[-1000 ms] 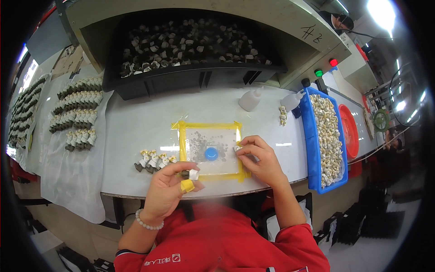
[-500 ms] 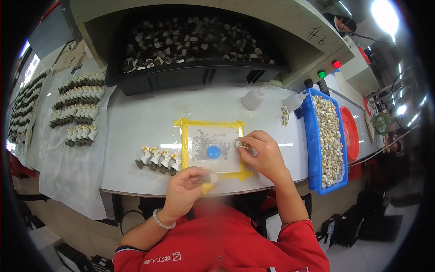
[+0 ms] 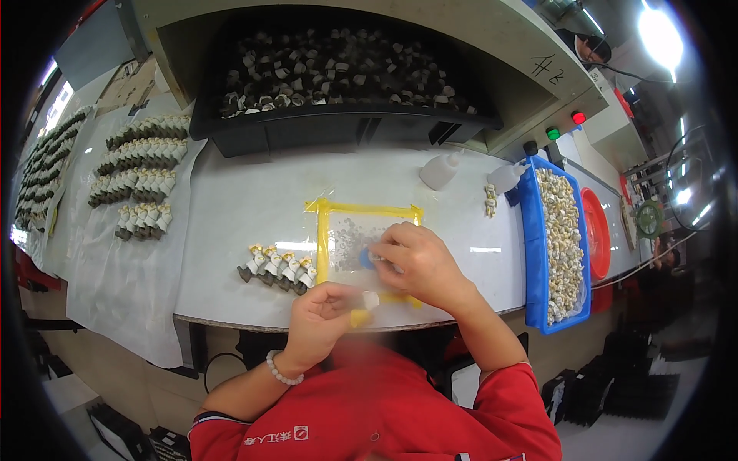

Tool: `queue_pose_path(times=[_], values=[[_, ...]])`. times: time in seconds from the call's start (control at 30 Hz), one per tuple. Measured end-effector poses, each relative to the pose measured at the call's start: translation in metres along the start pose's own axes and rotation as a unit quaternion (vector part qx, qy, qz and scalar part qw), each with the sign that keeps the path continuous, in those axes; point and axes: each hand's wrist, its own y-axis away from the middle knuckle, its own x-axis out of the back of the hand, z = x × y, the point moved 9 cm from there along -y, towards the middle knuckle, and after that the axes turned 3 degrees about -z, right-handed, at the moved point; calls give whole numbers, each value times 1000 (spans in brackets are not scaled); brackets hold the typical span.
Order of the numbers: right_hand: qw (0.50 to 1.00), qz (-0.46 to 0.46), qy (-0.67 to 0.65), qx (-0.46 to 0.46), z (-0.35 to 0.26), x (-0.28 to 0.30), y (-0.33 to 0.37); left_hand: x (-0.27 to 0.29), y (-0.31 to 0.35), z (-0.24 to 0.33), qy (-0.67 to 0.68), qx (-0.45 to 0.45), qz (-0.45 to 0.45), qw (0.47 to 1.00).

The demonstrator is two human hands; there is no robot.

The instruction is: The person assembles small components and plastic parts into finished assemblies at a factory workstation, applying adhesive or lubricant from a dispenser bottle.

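Observation:
My left hand (image 3: pixel 317 326) is closed by the table's front edge, pinching a small white piece (image 3: pixel 370 300). Yellow tape or a finger cover (image 3: pixel 360 318) shows at one of its fingertips, somewhat blurred. Over the yellow-taped square (image 3: pixel 323 250), my right hand (image 3: pixel 423 265) pinches a small white-and-gold figurine part (image 3: pixel 376 256), mostly hidden by the fingers. The part is right at a round blue cap (image 3: pixel 364 259); whether they touch I cannot tell. Left of the square stand several small white figurines (image 3: pixel 278 267) with gold tops and grey bases, in a slanted row.
A black bin (image 3: pixel 307 131) of white-and-dark pieces stands at the back. On the right are a blue tray (image 3: pixel 534 253) of white-and-gold parts, a red basin (image 3: pixel 595 234), two white squeeze bottles (image 3: pixel 440 170) and a loose part (image 3: pixel 490 201). Finished-looking figurine rows (image 3: pixel 137 184) lie left.
My right hand has moved left with the figurine part, from the square's right edge to the blue cap, now partly covering it. My left hand keeps its white piece, nearly in place.

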Motion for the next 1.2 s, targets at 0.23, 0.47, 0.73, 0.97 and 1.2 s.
queue_pose_path(times=[0.23,0.47,0.73,0.97,1.2], values=[[969,-2,-188,-158,21,-5,14,1,2,2,1,-24,8,1000],[911,-5,-371,-180,16,-9,30,5,1,2,3,-39,11,999],[933,-31,-336,-124,0,-5,33,6,2,0,1,-49,12,999],[934,-47,-322,-146,-4,-9,37,12,5,-4,-42,-59,34,997],[947,-49,-296,-117,-3,-17,39,5,3,1,-54,-22,-3,998]])
